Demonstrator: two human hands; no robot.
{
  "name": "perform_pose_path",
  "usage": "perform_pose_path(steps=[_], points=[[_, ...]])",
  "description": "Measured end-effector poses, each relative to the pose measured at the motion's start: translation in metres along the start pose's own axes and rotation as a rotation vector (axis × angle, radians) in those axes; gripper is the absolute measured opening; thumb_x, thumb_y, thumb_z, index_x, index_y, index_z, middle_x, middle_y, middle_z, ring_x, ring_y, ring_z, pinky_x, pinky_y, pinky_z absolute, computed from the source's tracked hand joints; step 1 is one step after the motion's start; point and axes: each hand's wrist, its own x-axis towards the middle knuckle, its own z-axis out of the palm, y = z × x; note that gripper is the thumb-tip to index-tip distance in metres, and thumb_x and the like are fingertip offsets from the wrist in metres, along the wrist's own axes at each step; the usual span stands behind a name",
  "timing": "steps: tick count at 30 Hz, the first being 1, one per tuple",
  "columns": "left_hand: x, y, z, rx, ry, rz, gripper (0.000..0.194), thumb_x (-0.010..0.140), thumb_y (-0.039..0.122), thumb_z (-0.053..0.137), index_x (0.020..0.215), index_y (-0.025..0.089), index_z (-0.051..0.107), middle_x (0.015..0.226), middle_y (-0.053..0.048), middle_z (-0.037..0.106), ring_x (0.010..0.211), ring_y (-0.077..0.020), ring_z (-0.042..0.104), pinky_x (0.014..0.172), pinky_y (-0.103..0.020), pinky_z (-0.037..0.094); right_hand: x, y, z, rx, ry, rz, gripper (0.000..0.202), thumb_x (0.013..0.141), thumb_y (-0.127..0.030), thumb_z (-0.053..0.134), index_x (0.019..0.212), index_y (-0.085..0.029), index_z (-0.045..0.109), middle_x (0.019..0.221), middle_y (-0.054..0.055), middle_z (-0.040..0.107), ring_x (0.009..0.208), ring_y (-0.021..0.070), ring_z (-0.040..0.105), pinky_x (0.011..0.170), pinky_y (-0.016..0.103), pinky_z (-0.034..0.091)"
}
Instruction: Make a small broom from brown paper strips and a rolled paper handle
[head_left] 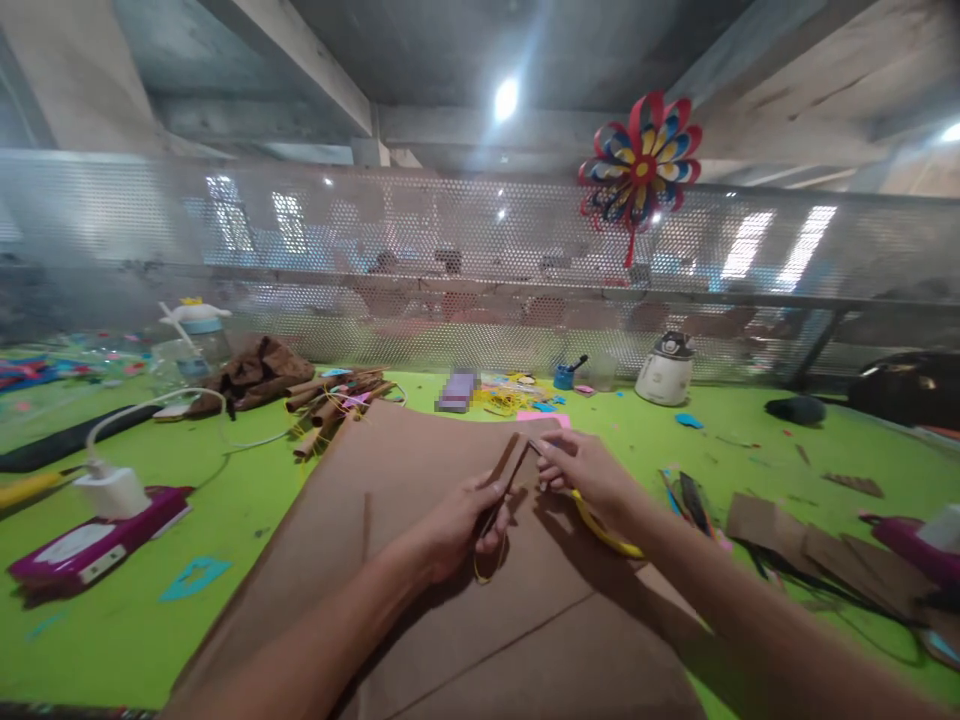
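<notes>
Over cardboard (420, 450): left hand (459, 522) snug round brown strip (505, 464), right hand (583, 466) in closed pinch beside its tip, hold unclear.

Legible texts, labels, brands, numbers or signs: none; small marks on the pale bottle (663, 382) unreadable.

Both hands (461, 520) and slim, tapering forearms (360, 615) appear bare.

purple pwr strip (67, 560) w/ wht plug (111, 493) | wht jug (664, 378) nr mesh (330, 310) | flower decor (642, 168)
</notes>
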Motion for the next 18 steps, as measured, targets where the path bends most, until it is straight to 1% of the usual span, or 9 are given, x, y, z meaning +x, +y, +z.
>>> perform_pose_path(steps=[2, 4, 5, 7, 9, 11, 12, 15, 18], points=[[0.000, 0.001, -0.001, -0.044, 0.086, 0.020, 0.023, 0.086, 0.035, 0.052, 0.092, 0.013, 0.051, 0.052, 0.005, 0.048, 0.036, -0.0035, 0.034, 0.039, -0.018, 0.019, 0.022, -0.011, -0.018, -0.363, -0.030, -0.068, 0.023, 0.080, -0.034, 0.053, 0.073, -0.016, 0.064, 0.060, 0.003, 0.064, 0.054, 0.0152, 0.062, 0.053, 0.025, 0.048], [0.001, 0.001, -0.001, -0.083, 0.157, 0.027, 0.020, 0.086, 0.033, 0.050, 0.091, 0.014, 0.050, 0.054, 0.005, 0.048, 0.037, -0.0034, 0.034, 0.039, -0.017, 0.019, 0.054, -0.021, -0.030, -0.471, 0.017, -0.098, 0.024, 0.079, -0.029, 0.055, 0.060, -0.015, 0.062, 0.053, 0.003, 0.061, 0.055, 0.0173, 0.063, 0.055, 0.027, 0.048], [0.001, 0.001, -0.002, -0.100, 0.182, 0.025, 0.020, 0.086, 0.033, 0.049, 0.091, 0.014, 0.049, 0.054, 0.005, 0.047, 0.037, -0.0035, 0.035, 0.039, -0.017, 0.019, 0.073, -0.025, -0.031, -0.510, 0.044, -0.113, 0.023, 0.079, -0.025, 0.055, 0.060, -0.015, 0.062, 0.055, 0.003, 0.062, 0.059, 0.0180, 0.063, 0.059, 0.028, 0.048], [0.003, 0.001, -0.004, -0.134, 0.221, 0.028, 0.019, 0.086, 0.033, 0.048, 0.092, 0.015, 0.049, 0.053, 0.005, 0.047, 0.036, -0.0035, 0.035, 0.039, -0.016, 0.020, 0.111, -0.026, -0.026, -0.575, 0.064, -0.135, 0.016, 0.081, -0.022, 0.056, 0.069, -0.013, 0.065, 0.067, 0.005, 0.066, 0.068, 0.0192, 0.064, 0.066, 0.031, 0.049], [0.005, 0.000, -0.007, -0.165, 0.260, 0.033, 0.018, 0.087, 0.032, 0.046, 0.094, 0.015, 0.048, 0.053, 0.005, 0.047, 0.035, -0.0037, 0.034, 0.038, -0.016, 0.019, 0.145, -0.022, -0.012, -0.626, 0.048, -0.158, 0.012, 0.083, -0.022, 0.059, 0.087, -0.013, 0.065, 0.088, 0.007, 0.067, 0.081, 0.0193, 0.063, 0.075, 0.034, 0.050], [0.006, 0.000, -0.010, -0.187, 0.306, 0.030, 0.017, 0.088, 0.030, 0.041, 0.095, 0.015, 0.048, 0.052, 0.006, 0.047, 0.034, -0.0041, 0.034, 0.038, -0.016, 0.019, 0.171, -0.012, 0.006, -0.663, 0.010, -0.183, 0.024, 0.088, -0.028, 0.056, 0.108, -0.015, 0.059, 0.108, 0.008, 0.061, 0.092, 0.0188, 0.060, 0.080, 0.038, 0.050], [0.007, 0.001, -0.011, -0.195, 0.331, 0.026, 0.018, 0.089, 0.030, 0.039, 0.095, 0.016, 0.047, 0.051, 0.006, 0.047, 0.034, -0.0045, 0.034, 0.038, -0.017, 0.019, 0.182, -0.006, 0.013, -0.676, -0.011, -0.193, 0.028, 0.089, -0.030, 0.054, 0.113, -0.015, 0.056, 0.113, 0.008, 0.058, 0.095, 0.0194, 0.059, 0.081, 0.040, 0.050], [0.006, 0.007, -0.014, -0.211, 0.399, 0.050, 0.018, 0.090, 0.030, 0.038, 0.096, 0.016, 0.047, 0.051, 0.006, 0.047, 0.035, -0.0053, 0.037, 0.038, -0.017, 0.020, 0.203, 0.007, 0.026, -0.697, -0.077, -0.202, 0.030, 0.090, -0.030, 0.054, 0.116, -0.016, 0.055, 0.117, 0.009, 0.056, 0.098, 0.0202, 0.058, 0.082, 0.040, 0.050], [0.005, 0.013, -0.016, -0.226, 0.437, 0.087, 0.017, 0.090, 0.030, 0.037, 0.096, 0.017, 0.047, 0.052, 0.006, 0.049, 0.037, -0.0055, 0.039, 0.039, -0.017, 0.022, 0.217, 0.007, 0.018, -0.672, -0.106, -0.194, 0.029, 0.089, -0.030, 0.054, 0.115, -0.016, 0.055, 0.116, 0.008, 0.057, 0.096, 0.0200, 0.059, 0.079, 0.039, 0.051]])
